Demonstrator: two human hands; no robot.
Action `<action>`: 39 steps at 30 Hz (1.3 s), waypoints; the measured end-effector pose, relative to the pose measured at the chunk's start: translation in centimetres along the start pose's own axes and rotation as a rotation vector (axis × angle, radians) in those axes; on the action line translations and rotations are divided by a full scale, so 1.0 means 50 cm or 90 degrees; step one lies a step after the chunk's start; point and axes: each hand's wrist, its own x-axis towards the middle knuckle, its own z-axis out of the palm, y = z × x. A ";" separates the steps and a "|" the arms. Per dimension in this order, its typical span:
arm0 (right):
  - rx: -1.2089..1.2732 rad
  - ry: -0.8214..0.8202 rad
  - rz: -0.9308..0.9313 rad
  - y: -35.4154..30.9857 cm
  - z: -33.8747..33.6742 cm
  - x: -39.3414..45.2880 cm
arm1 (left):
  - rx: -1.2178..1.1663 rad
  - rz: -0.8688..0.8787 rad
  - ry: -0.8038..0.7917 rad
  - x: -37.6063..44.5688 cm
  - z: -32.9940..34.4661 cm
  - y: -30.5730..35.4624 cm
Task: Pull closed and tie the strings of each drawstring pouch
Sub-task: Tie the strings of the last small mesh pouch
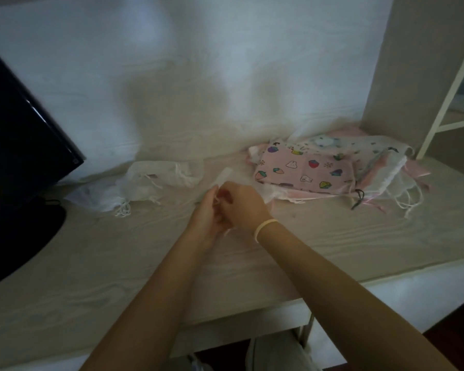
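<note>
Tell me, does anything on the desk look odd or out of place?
Nothing looks damaged or spilled. The pouch stack at right is untidy, its strings splayed over the desk.

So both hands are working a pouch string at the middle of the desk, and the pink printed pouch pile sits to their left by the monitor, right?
Not quite. The head view shows the pink printed pouch pile to the right of the hands, near the white shelf frame. By the monitor on the left lie white pouches. The left hand and right hand do meet at mid-desk on a thin white string.
</note>
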 end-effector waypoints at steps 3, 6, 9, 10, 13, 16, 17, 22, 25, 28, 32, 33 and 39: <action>0.052 -0.017 -0.027 -0.035 0.014 0.005 | 0.028 0.050 0.037 -0.006 -0.047 0.026; 0.108 0.036 0.004 -0.030 0.009 0.009 | 0.035 0.082 0.085 -0.012 -0.081 0.035; 0.040 0.058 0.032 -0.032 0.026 0.016 | -0.038 0.112 0.183 -0.002 -0.144 0.039; -0.002 0.045 0.061 -0.033 0.026 0.016 | -0.057 0.119 0.198 0.004 -0.159 0.039; -0.053 -0.053 0.187 -0.030 0.027 0.014 | -0.055 0.131 0.237 0.023 -0.193 0.041; 0.053 -0.083 0.240 -0.029 0.030 0.012 | -0.099 0.140 0.172 0.024 -0.188 0.052; 0.066 -0.078 0.243 -0.028 0.034 0.011 | -0.108 0.134 0.117 0.016 -0.186 0.053; 0.161 -0.056 0.300 -0.022 0.042 0.015 | 0.039 0.071 -0.051 -0.002 -0.185 0.038; 0.220 -0.029 0.325 -0.022 0.040 0.024 | 0.164 0.075 -0.034 -0.004 -0.185 0.038; 0.224 -0.030 0.324 -0.019 0.038 0.031 | 0.312 0.093 0.107 -0.002 -0.195 0.055; 0.175 0.016 0.309 -0.007 0.023 0.031 | 0.486 0.111 0.300 0.000 -0.222 0.076; 0.158 0.035 0.305 -0.001 0.016 0.028 | 0.529 0.125 0.318 0.001 -0.228 0.076; 0.027 0.006 0.335 0.018 0.003 0.015 | 0.659 0.128 0.328 -0.018 -0.249 0.067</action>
